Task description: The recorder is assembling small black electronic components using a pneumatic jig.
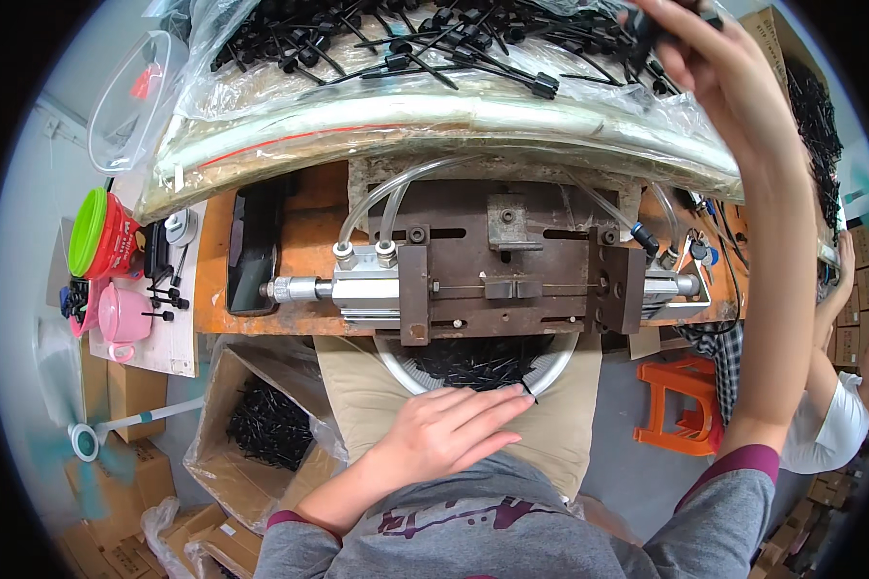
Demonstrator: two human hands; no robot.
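metal fixture, heaped black parts and cardboard boxes show a workshop

The stemmed parts are black, the worktop orange-brown, the basin white, the stool orange, the bucket red, the shirt grey with maroon cuffs, and the cloth dark-and-light checked.

Left grip (palm down) at basin

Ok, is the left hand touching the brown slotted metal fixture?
Apart. In the head view, black parts in a round white basket show in the gap between the left hand and the metal fixture.
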